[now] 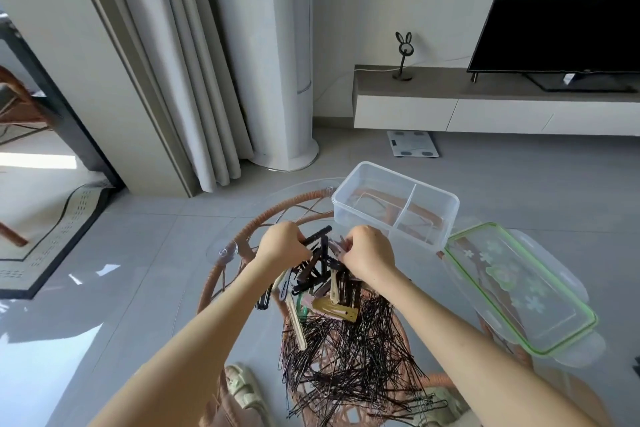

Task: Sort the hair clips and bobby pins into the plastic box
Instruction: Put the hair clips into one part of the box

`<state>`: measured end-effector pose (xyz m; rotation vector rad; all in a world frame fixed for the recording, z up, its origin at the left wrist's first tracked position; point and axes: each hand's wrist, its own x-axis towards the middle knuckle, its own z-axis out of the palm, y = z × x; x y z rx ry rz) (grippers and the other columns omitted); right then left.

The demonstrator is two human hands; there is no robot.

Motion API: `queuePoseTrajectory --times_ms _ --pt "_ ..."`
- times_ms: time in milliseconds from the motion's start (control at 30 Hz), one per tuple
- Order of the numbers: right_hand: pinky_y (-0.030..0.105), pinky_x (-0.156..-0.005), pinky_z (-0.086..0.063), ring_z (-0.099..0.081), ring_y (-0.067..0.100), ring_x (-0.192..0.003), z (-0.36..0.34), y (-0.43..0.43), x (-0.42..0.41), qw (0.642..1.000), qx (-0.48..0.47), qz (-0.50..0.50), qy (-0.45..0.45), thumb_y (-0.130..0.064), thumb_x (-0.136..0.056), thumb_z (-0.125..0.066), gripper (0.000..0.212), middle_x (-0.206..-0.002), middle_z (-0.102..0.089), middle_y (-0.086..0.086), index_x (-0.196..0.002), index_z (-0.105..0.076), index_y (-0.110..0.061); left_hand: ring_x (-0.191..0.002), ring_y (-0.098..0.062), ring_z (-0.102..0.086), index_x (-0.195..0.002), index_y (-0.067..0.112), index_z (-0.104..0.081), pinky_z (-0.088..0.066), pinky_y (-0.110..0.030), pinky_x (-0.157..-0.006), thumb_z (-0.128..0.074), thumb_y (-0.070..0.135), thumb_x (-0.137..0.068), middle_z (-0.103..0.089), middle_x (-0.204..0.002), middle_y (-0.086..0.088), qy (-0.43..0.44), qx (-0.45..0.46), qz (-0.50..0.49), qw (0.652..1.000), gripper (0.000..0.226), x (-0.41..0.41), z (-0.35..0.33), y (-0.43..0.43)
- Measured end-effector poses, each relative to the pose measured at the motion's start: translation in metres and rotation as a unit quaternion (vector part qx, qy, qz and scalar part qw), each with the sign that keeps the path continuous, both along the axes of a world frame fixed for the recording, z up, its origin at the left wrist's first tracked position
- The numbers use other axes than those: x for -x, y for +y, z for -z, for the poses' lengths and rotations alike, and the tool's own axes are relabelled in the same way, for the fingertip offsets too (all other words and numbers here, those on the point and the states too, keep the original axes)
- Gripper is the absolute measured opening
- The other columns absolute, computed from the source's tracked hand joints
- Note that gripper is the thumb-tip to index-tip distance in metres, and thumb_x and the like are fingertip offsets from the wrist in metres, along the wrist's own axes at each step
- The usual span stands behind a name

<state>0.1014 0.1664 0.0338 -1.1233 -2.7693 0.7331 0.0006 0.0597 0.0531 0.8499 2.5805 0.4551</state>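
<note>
A heap of hair clips (320, 282), black, beige and gold, lies on a round glass table (166, 288). Nearer to me spreads a big pile of thin black bobby pins (349, 357). My left hand (282, 248) grips a black clip at the far edge of the heap. My right hand (369, 253) has its fingers curled into the clips beside it, pinching some. A clear two-compartment plastic box (396, 208) stands just beyond my right hand, with nothing visible inside.
The box's clear lid (519, 288) with a green seal lies to the right of the piles. The glass top sits on a rattan frame (263, 218). A suction cup (223, 251) sticks to the glass at left. Sandalled feet (242, 388) show below.
</note>
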Motion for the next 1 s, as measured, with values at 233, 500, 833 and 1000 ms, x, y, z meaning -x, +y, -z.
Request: queuePoseTrajectory --times_ms 233,500,833,1000 --pt "0.027 -0.057 -0.046 -0.052 0.014 -0.055 -0.036 0.0 -0.029 0.993 0.066 -0.033 0.096 -0.02 -0.086 -0.063 0.027 -0.064 -0.057 0.0 -0.062 -0.055 -0.01 -0.054 -0.022 -0.051 -0.084 0.005 -0.074 -0.039 -0.023 -0.048 -0.063 0.016 -0.082 -0.065 -0.065 -0.01 0.056 -0.087 -0.044 0.994 0.015 0.005 -0.031 -0.023" --pt "0.032 -0.052 -0.049 -0.063 0.027 -0.05 -0.07 0.085 -0.012 0.904 0.156 0.219 0.331 -0.014 -0.074 -0.07 0.021 -0.064 -0.069 0.021 -0.061 -0.064 0.002 -0.046 -0.016 -0.037 -0.07 0.0 -0.067 -0.028 -0.025 -0.046 -0.059 0.011 -0.082 -0.051 -0.054 -0.007 0.081 -0.236 -0.045 0.967 0.018 0.006 -0.089 0.031" --pt "0.044 -0.071 -0.06 -0.071 0.031 -0.064 -0.026 0.119 0.03 0.938 0.233 0.212 0.144 -0.006 -0.07 -0.071 0.016 -0.067 -0.071 0.018 -0.076 -0.064 0.007 -0.08 -0.03 -0.062 -0.086 -0.001 -0.069 -0.045 -0.03 -0.059 -0.059 0.016 -0.085 -0.065 -0.078 -0.012 0.026 -0.079 0.037 0.996 0.019 0.007 -0.044 0.144" --pt "0.048 -0.072 -0.058 -0.07 0.036 -0.074 -0.049 0.108 -0.005 0.969 0.134 0.132 0.16 -0.001 -0.076 -0.058 0.016 -0.086 -0.066 0.01 -0.089 -0.065 -0.007 -0.118 -0.024 -0.056 -0.124 0.01 -0.06 -0.043 -0.03 -0.097 -0.061 0.026 -0.086 -0.06 -0.13 -0.007 0.019 -0.028 0.153 0.988 0.041 0.005 -0.052 0.135"
